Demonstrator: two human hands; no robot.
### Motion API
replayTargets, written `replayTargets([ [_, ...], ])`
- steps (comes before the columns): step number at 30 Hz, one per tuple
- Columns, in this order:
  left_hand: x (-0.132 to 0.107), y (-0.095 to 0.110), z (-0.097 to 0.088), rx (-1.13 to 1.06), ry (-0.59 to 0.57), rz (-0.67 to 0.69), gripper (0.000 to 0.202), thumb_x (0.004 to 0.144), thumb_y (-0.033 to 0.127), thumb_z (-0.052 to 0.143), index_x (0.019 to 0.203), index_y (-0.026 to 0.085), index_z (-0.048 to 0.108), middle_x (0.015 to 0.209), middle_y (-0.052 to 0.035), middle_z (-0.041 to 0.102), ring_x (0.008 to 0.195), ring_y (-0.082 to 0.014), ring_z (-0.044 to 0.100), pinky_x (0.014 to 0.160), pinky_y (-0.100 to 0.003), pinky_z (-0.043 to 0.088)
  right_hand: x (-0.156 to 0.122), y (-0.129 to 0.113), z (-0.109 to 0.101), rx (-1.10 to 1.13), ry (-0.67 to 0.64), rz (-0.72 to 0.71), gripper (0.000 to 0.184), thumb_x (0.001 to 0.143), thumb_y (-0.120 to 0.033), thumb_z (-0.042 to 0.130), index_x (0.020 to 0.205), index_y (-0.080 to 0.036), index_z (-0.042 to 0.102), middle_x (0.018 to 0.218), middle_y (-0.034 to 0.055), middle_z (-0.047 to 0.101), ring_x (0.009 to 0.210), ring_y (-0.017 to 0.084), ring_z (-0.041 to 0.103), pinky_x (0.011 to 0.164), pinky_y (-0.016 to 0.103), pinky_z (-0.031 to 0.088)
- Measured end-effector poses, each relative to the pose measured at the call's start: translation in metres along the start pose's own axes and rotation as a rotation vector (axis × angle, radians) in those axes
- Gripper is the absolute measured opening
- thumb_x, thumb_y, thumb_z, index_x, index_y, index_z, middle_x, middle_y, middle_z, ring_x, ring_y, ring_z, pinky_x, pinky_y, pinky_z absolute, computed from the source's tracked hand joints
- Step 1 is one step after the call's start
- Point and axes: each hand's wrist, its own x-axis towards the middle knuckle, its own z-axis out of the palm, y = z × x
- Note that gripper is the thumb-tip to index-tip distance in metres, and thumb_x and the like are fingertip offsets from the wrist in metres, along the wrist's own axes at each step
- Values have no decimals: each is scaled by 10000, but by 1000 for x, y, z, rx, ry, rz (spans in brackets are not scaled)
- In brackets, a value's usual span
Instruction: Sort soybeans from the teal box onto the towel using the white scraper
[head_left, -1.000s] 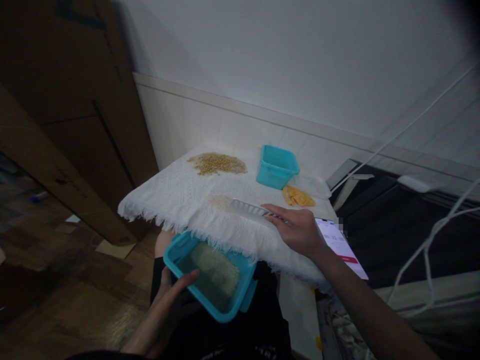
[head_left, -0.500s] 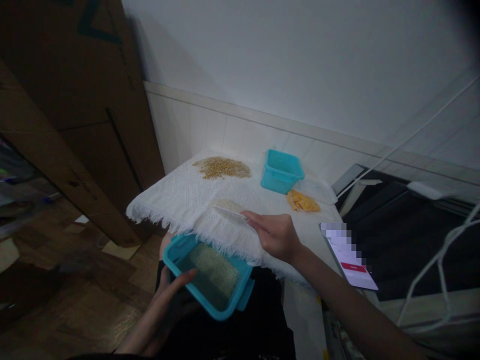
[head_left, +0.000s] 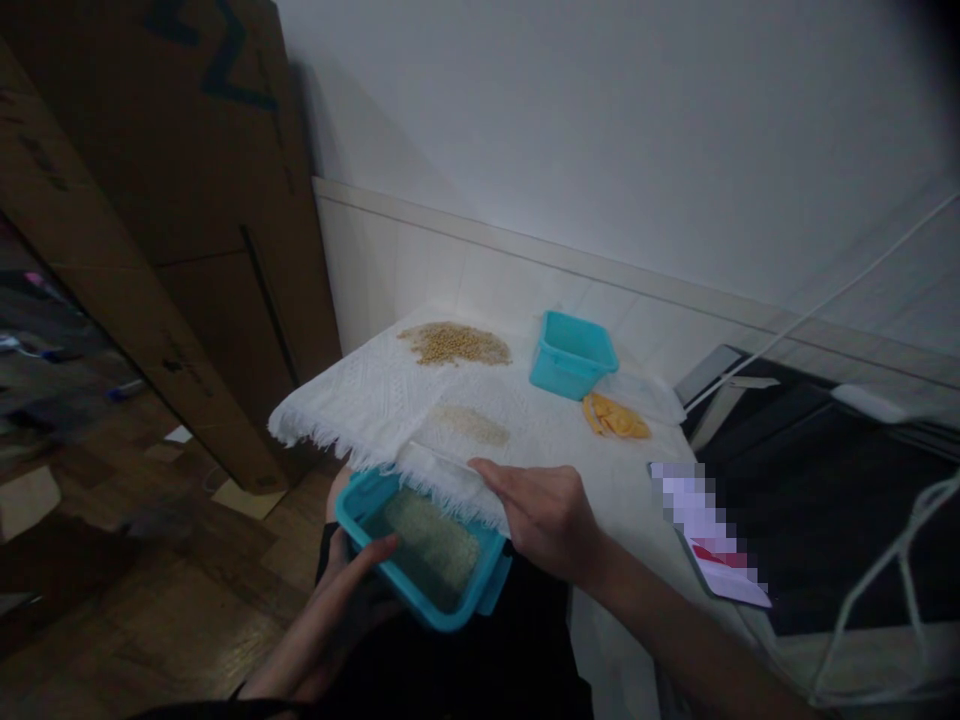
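My left hand grips the near left side of a teal plastic container, thumb over the rim. Pale rice-like grains cover part of its bottom. The container is under the fringed front edge of a white cloth. Pinched in my right hand is a thin white strip, lying along the cloth near that edge. Just behind the strip is a small patch of pale grains. A pile of yellowish beans lies farther back on the cloth.
A second teal container stands at the back right beside a crumpled yellow cloth and a clear lid. A phone lies at the right, near white cables. Large cardboard boxes stand at the left.
My right hand has drawn the white strip toward the cloth's front edge, off the patch of pale grains. My left hand still holds the container. The view has shifted slightly.
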Motion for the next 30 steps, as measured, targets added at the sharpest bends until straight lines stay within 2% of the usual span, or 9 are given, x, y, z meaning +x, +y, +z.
replayTargets([
  [3, 2, -1, -2, 10, 21, 6, 953, 715, 362, 904, 1496, 417, 361, 1457, -150, 584, 1196, -396, 684, 920, -592, 590, 1, -14, -3, 68, -31, -1, 337, 983, -107, 495, 1254, -123, 696, 1042, 72, 823, 825, 147, 795, 719, 227, 645],
  [7, 4, -1, -4, 13, 28, 9, 1000, 713, 368, 903, 1522, 426, 317, 1449, -156, 583, 1180, -397, 690, 910, -592, 591, 2, -23, -10, 126, -52, 15, 415, 990, -101, 470, 1342, -199, 667, 1050, 31, 824, 845, 128, 791, 732, 212, 643],
  [10, 5, 2, -4, 19, 45, 5, 1027, 708, 363, 904, 1532, 429, 294, 1442, -158, 582, 1188, -399, 684, 901, -585, 596, 6, -12, -9, 22, -13, 80, 370, 996, -145, 514, 1301, -217, 712, 1025, 43, 827, 739, 142, 783, 678, 221, 639],
  [13, 3, 5, -3, 18, 62, -14, 1017, 705, 328, 901, 1519, 429, 300, 1447, -150, 578, 1196, -397, 678, 902, -579, 599, 14, 12, -1, -81, 60, 128, 338, 992, -154, 532, 1246, -187, 751, 1028, 78, 825, 675, 156, 770, 630, 231, 620],
  [18, 0, 13, -3, 8, 77, -30, 981, 707, 289, 880, 1500, 429, 320, 1475, -135, 563, 1172, -390, 693, 924, -587, 589, 25, 41, 13, -194, 0, 182, 343, 957, -154, 556, 1218, -197, 775, 896, 67, 830, 597, 164, 742, 559, 233, 561],
  [23, -1, 22, -13, 30, 39, -38, 1008, 708, 336, 884, 1524, 437, 301, 1452, -137, 596, 1183, -383, 694, 972, -586, 560, 31, 49, 23, -180, -37, 194, 351, 949, -142, 555, 1223, -182, 770, 902, 76, 829, 628, 186, 757, 584, 253, 560],
  [27, -1, 27, -25, 94, 25, -52, 943, 754, 454, 852, 1522, 435, 307, 1450, -142, 608, 1179, -378, 700, 1002, -598, 533, 38, 54, 31, -127, -55, 222, 358, 926, -140, 596, 1232, -208, 768, 888, 56, 829, 654, 180, 761, 631, 245, 571],
  [30, 0, 27, -28, 102, 18, -23, 903, 764, 481, 841, 1507, 406, 334, 1446, -152, 610, 1154, -370, 711, 982, -581, 550, 42, 55, 33, -92, -47, 231, 368, 912, -135, 604, 1227, -219, 773, 881, 51, 829, 656, 184, 762, 632, 247, 574],
])
